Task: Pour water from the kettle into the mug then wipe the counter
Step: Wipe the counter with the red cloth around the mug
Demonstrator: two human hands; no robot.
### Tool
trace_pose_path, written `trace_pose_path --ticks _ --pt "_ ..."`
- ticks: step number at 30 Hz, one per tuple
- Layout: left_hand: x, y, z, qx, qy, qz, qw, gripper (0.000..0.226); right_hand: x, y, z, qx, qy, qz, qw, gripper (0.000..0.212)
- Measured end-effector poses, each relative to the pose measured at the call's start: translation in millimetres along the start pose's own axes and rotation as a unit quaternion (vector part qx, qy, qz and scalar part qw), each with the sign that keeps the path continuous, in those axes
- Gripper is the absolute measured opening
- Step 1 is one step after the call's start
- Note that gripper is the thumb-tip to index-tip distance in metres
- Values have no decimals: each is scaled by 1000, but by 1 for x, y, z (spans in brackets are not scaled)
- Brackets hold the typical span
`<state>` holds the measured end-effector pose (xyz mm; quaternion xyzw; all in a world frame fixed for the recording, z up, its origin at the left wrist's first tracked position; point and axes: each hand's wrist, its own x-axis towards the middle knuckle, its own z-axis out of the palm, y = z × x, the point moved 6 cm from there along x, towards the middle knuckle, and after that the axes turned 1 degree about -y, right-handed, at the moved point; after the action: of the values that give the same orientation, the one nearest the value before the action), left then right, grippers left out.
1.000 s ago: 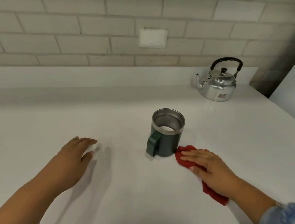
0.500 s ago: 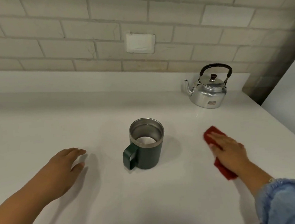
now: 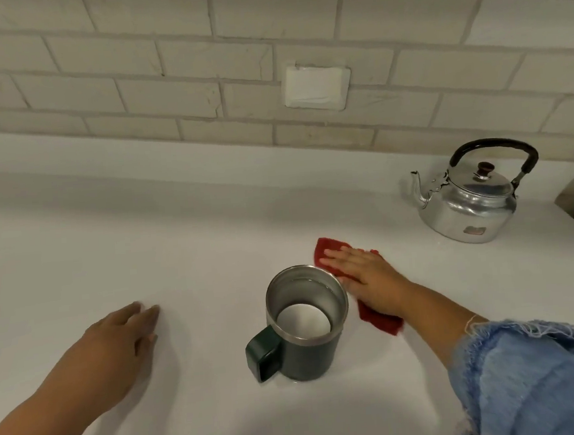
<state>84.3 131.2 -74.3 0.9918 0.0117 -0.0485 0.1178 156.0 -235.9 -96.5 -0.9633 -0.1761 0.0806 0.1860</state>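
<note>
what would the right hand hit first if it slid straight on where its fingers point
Likely nothing near: the right hand, flat on the red cloth, aims just behind the dark green metal mug, then over white counter to the pale brick wall.

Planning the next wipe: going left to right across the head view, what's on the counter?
Left hand → dark green steel-lined mug → right hand flat on red cloth → shiny silver kettle with black handle.

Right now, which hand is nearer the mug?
Right. The right hand presses the red cloth just beside the mug; the left hand is farther off, on its handle side.
</note>
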Motion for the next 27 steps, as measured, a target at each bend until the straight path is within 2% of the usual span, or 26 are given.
trace_pose_path --ticks 3,6,10,14,15,16,18,22,25,27 --pt "0 -4 -1 -7 9 -4 1000 43 19 54 -25 -40 43 109 992 46" --pt "0 -8 1 3 8 -11 1000 45 48 52 -25 -94 34 117 988 47" --pt "4 -10 1 19 12 -21 1000 46 72 -7 4 -106 -2 -14 994 53" --pt "11 -7 1 40 16 -19 999 41 67 -53 38 -127 -94 -182 970 89" --pt "13 -5 0 45 18 -20 999 40 64 -52 40 -123 -105 -204 965 85" --pt "14 -4 0 48 19 -19 998 39 61 -49 36 -99 -105 -215 966 72" --pt "15 -2 0 47 21 -18 999 37 62 -30 19 -35 -70 -185 980 49" --pt "12 -4 3 42 15 -16 999 38 82 25 -18 -13 9 -59 998 48" --pt "12 -4 3 39 25 -5 999 41 106 50 -29 -44 -3 46 998 47" --pt "12 -4 2 34 32 0 999 43 125 44 -30 -88 -11 67 994 49"
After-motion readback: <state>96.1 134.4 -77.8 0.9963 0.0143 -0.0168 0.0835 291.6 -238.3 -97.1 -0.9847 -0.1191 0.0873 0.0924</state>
